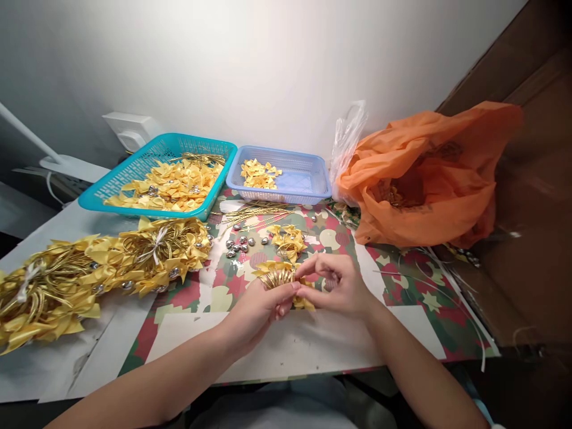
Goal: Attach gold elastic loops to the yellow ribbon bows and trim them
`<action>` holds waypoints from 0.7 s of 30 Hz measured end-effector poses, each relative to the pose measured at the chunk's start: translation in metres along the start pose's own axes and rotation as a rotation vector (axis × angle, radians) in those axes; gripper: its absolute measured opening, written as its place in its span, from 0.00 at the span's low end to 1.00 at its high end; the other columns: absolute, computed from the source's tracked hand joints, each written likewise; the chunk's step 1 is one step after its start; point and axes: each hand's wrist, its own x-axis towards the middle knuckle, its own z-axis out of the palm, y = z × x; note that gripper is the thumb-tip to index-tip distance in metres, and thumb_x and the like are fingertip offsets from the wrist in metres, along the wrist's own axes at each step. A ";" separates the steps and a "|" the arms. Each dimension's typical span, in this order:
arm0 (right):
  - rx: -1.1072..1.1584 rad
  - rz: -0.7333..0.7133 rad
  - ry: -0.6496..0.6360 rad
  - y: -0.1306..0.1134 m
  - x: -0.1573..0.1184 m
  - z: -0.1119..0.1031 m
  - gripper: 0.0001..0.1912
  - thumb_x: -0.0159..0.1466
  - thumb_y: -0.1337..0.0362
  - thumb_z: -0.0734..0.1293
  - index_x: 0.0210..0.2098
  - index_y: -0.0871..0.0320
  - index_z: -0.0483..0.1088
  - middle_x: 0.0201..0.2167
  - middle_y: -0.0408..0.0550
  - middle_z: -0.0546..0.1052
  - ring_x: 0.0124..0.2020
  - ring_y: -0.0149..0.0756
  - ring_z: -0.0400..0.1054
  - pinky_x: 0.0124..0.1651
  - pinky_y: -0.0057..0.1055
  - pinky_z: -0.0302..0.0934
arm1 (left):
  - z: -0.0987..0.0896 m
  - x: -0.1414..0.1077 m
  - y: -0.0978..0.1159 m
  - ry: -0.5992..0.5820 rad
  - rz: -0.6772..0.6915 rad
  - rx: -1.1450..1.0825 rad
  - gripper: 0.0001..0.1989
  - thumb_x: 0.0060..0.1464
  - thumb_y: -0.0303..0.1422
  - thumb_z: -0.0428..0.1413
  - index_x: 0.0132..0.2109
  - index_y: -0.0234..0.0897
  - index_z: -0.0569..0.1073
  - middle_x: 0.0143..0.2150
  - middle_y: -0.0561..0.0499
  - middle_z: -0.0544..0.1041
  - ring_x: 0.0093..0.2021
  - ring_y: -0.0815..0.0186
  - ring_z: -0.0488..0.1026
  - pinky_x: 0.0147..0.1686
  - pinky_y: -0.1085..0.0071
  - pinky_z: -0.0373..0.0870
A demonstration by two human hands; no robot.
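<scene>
My left hand (259,304) is closed around a bundle of gold cord loops (277,277) with yellow ribbon bows on it. My right hand (337,283) meets it from the right, thumb and forefinger pinched at the end of the loops beside my left thumb. Whatever fine piece sits between those fingertips is too small to make out. Yellow bows (304,302) stick out beneath the hands. Just beyond lie more yellow ribbon bows (288,241), several small silver bells (243,241) and a sheaf of gold cords (257,213).
Tied bunches of bows (152,247) cover the left side. Behind stand a teal basket (214,193) of bows and a blue basket (308,195) holding some bows. An orange bag (429,220) stands at right; white ties (467,316) trail near the table's right edge.
</scene>
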 end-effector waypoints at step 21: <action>0.135 0.170 0.572 0.026 0.025 0.003 0.29 0.54 0.61 0.74 0.20 0.51 0.46 0.29 0.47 0.82 0.38 0.43 0.78 0.42 0.38 0.71 | -0.004 0.000 0.002 -0.075 -0.229 -0.263 0.15 0.45 0.36 0.69 0.38 0.31 0.78 0.26 0.59 0.65 0.18 0.82 0.47 0.16 0.82 0.47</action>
